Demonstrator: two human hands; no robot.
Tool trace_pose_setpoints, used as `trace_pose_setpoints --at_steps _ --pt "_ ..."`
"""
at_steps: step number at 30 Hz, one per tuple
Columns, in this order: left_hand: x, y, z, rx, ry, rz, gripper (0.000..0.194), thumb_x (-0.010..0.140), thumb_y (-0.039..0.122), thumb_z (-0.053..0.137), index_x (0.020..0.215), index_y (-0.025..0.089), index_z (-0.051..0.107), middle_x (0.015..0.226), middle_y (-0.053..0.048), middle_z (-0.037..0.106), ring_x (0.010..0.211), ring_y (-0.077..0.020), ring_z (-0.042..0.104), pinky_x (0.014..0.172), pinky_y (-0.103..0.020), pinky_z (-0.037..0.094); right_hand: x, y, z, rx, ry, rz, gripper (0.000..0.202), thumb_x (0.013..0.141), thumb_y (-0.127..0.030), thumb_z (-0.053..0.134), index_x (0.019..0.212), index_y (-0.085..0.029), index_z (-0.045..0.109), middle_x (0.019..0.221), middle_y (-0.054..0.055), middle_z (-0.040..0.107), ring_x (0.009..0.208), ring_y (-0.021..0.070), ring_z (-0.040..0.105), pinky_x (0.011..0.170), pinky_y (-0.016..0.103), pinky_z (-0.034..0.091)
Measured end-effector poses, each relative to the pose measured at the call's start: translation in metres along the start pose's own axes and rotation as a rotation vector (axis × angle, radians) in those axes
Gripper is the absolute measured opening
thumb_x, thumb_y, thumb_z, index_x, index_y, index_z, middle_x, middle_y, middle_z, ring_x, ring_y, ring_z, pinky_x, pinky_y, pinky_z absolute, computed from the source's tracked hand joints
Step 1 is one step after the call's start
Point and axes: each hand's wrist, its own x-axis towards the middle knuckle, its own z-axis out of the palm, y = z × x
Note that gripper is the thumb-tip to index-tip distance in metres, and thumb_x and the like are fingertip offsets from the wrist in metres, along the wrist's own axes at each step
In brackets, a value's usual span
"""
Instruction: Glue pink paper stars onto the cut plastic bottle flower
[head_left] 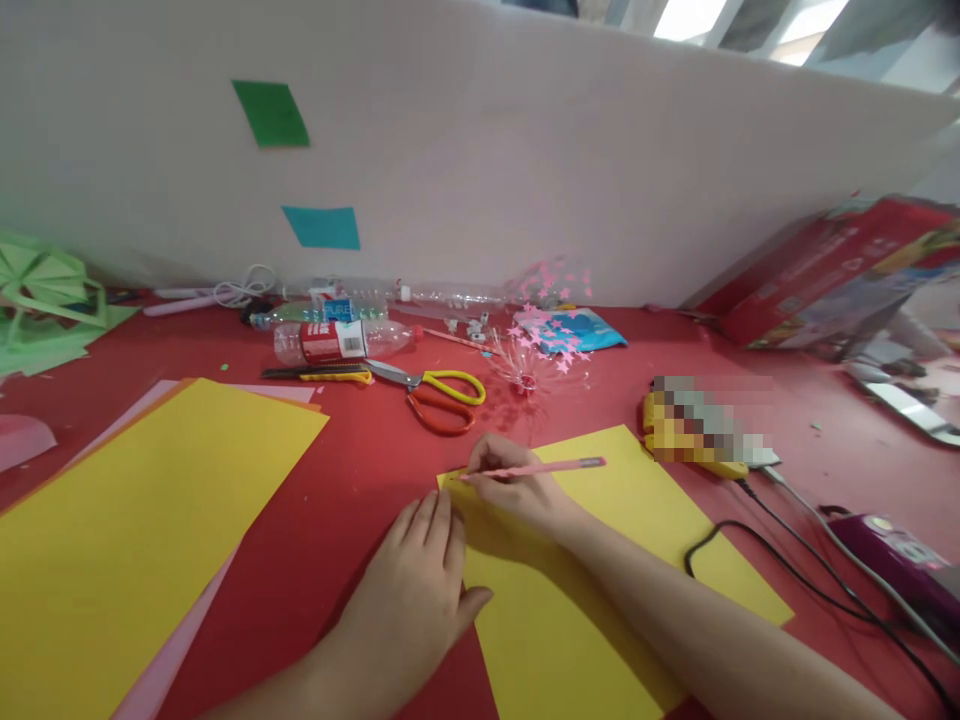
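A yellow sheet of paper point(555, 620) lies at a slant on the red tabletop point(330, 520). My right hand point(517, 490) grips a pink pencil point(559, 466), its tip at the sheet's far left corner, where a small dark mark shows. Flat at the sheet's left edge rests my left hand point(416, 570), fingers stretched out and thumb over the paper, holding nothing. Just beyond the hands are scissors point(442, 395) with one yellow and one orange handle, their blades pointing left. Beside them lies a yellow and black utility knife point(322, 374).
Stacked yellow, orange and pink sheets point(150, 520) lie at left. Plastic bottles point(330, 340) and a pink star ornament point(525, 380) stand or lie near the white partition point(450, 150). At right are a blurred device point(712, 430), dark cables point(810, 580) and a purple object point(892, 560).
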Motion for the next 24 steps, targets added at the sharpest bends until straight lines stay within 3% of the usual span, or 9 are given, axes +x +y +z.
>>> trace_pose_setpoints --at_steps 8,16,24 --pt "0.002 -0.008 -0.002 0.087 0.060 0.043 0.054 0.096 0.036 0.030 0.105 0.001 0.070 0.110 -0.024 0.069 0.099 -0.0330 0.067 0.079 -0.042 0.056 -0.003 0.003 -0.001 -0.113 -0.010 -0.040 0.014 0.074 -0.022 0.058 0.066 -0.020 0.047 0.056 -0.006 0.046 0.050 0.0080 0.037 0.046 0.021 0.028" --pt "-0.001 -0.003 -0.007 0.097 0.022 0.013 0.041 0.091 0.034 0.047 0.107 0.004 0.070 0.113 -0.020 0.069 0.104 -0.0318 0.066 0.083 -0.039 0.054 -0.009 -0.002 0.001 -0.226 -0.021 -0.053 0.009 0.072 -0.019 0.054 0.067 -0.019 0.046 0.056 -0.006 0.048 0.050 0.0077 0.039 0.046 0.019 0.029" --pt "0.003 -0.013 -0.011 0.045 0.007 0.097 0.028 0.091 0.020 0.046 0.099 0.014 0.072 0.106 -0.013 0.073 0.100 -0.0275 0.068 0.085 -0.038 0.054 -0.009 -0.001 -0.001 -0.159 -0.061 -0.027 0.011 0.073 -0.018 0.053 0.066 -0.020 0.045 0.054 -0.007 0.045 0.049 0.0067 0.035 0.044 0.019 0.026"
